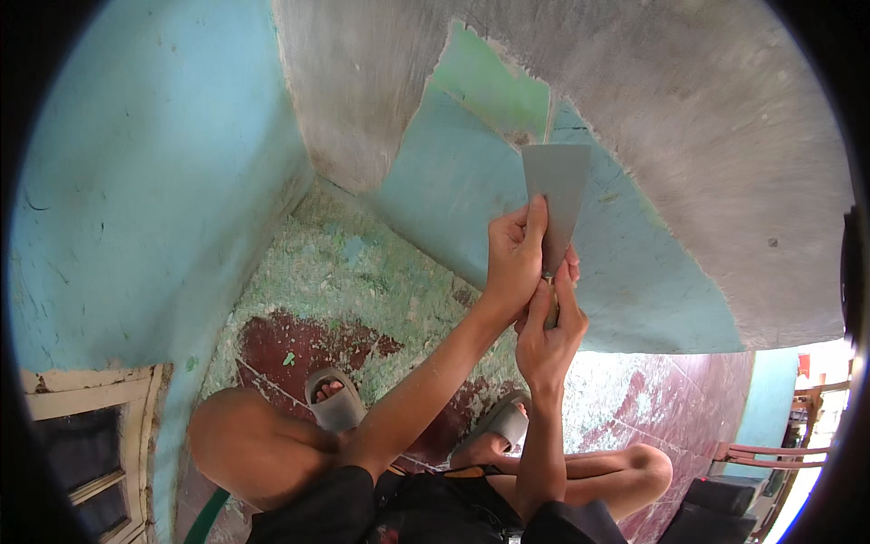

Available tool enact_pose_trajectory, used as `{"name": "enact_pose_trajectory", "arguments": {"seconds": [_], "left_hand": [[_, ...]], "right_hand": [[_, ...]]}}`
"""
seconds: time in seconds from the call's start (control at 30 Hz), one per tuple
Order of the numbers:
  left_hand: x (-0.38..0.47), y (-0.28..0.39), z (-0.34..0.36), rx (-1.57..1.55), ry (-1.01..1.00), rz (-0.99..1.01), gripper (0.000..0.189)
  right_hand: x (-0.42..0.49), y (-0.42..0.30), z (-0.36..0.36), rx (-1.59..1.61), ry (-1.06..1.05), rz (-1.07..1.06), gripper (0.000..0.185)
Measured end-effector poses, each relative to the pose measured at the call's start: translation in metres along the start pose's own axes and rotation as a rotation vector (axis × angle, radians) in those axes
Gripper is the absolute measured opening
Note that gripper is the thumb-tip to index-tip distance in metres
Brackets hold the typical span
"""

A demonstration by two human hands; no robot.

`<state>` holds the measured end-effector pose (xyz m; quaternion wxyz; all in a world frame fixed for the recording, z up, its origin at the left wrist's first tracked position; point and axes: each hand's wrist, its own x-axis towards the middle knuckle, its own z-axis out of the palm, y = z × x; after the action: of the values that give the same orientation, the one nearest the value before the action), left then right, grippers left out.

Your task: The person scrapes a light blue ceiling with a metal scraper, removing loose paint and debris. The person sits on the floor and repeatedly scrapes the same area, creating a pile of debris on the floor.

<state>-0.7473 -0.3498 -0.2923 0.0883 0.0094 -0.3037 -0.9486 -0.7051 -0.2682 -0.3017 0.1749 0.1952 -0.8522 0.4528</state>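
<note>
A wide-bladed putty knife [561, 183] is held upright before the wall, its flat blade pointing up. My left hand [520, 251] grips the lower part of the blade, thumb on its face and fingers behind. Just below, my right hand [552, 326] is closed around the handle, with fingertips near the blade's base. Behind the blade is blue paint [442, 170] on the wall, with a green painted patch [476, 81] above and bare grey plaster [714, 136] around it. Whether the blade touches the wall I cannot tell.
Paint flakes cover the dark red tiled floor [292, 340] by my sandalled feet. A blue wall [149, 170] meets the scraped wall at a corner on the left. A framed window or door [88, 401] stands lower left, and a black object [714, 506] lower right.
</note>
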Motion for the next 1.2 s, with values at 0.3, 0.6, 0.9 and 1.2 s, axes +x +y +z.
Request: {"name": "enact_pose_trajectory", "arguments": {"seconds": [0.3, 0.6, 0.9, 1.2], "left_hand": [[0.004, 0.001, -0.005, 0.051, 0.001, 0.000, 0.043], [0.009, 0.011, -0.010, 0.033, 0.020, 0.044, 0.044], [0.006, 0.003, -0.009, -0.021, 0.011, 0.071, 0.042], [0.009, 0.004, -0.010, -0.009, 0.032, 0.096, 0.043]], "right_hand": [[0.003, -0.009, 0.003, 0.042, 0.012, 0.101, 0.037], [0.006, -0.022, 0.007, 0.054, 0.003, 0.154, 0.034], [0.004, -0.010, 0.005, -0.008, -0.021, 0.080, 0.039], [0.008, -0.017, 0.005, 0.013, -0.021, 0.164, 0.033]]}}
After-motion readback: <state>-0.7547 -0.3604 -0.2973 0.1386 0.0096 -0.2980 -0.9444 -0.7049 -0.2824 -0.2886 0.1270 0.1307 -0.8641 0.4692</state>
